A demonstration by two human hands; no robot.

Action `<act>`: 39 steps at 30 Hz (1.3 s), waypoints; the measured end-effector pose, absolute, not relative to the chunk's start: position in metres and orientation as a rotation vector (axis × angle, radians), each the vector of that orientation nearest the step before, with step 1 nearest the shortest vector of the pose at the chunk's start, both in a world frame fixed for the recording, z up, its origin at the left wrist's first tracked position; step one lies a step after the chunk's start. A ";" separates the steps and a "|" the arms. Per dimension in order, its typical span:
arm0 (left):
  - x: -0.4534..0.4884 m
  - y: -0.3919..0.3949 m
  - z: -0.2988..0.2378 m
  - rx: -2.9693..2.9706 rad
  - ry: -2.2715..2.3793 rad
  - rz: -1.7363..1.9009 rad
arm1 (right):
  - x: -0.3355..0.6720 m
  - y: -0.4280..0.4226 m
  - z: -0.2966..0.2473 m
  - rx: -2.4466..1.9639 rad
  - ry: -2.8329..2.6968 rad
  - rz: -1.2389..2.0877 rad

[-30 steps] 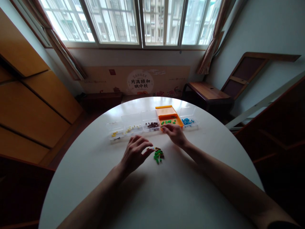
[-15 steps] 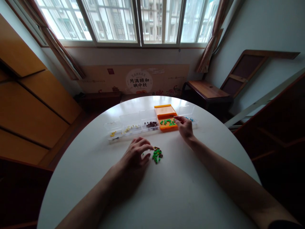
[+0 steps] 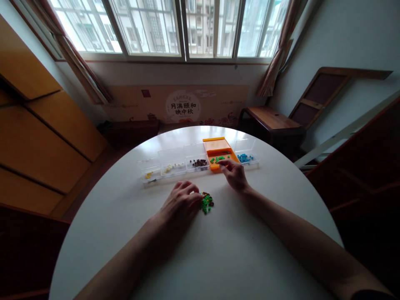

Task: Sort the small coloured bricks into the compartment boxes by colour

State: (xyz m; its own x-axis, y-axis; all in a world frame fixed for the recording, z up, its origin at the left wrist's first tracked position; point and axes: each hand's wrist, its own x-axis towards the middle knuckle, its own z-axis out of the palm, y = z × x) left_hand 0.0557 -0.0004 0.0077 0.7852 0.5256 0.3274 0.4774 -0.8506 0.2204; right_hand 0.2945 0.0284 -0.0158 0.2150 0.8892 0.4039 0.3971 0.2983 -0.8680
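Note:
A small pile of green and brown beads (image 3: 206, 202) lies on the round white table (image 3: 218, 250). My left hand (image 3: 183, 204) rests at the pile's left edge, its fingers curled and pinched at the beads. My right hand (image 3: 233, 173) hovers at the front edge of the orange tray (image 3: 220, 152), which holds green beads (image 3: 218, 158); its fingers are bent and close together, and what they hold is too small to make out. To the right of the orange tray sits a clear box with blue beads (image 3: 244, 158).
Clear boxes stand in a row left of the orange tray: brown beads (image 3: 198, 163), pale yellow beads (image 3: 171, 168), yellow beads (image 3: 149, 175). A wooden bench (image 3: 271, 121) and a leaning board stand right of the table, cabinets to the left, windows behind.
My right hand went from the orange tray's front to its right side by the blue box, then drew back to the front edge. My left hand closed in on the bead pile.

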 end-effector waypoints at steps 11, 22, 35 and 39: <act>0.060 -0.003 0.013 2.834 0.753 0.559 | 0.289 0.024 -0.017 -1.261 -1.455 0.482; 0.058 0.001 0.009 2.868 0.777 0.799 | 0.281 0.017 -0.016 -1.185 -1.549 0.619; 0.058 -0.002 0.012 2.926 0.853 1.171 | 0.260 -0.003 -0.009 -0.903 -1.875 1.080; 0.055 0.002 0.013 2.858 0.976 1.081 | 0.263 0.000 -0.010 -0.931 -1.934 0.840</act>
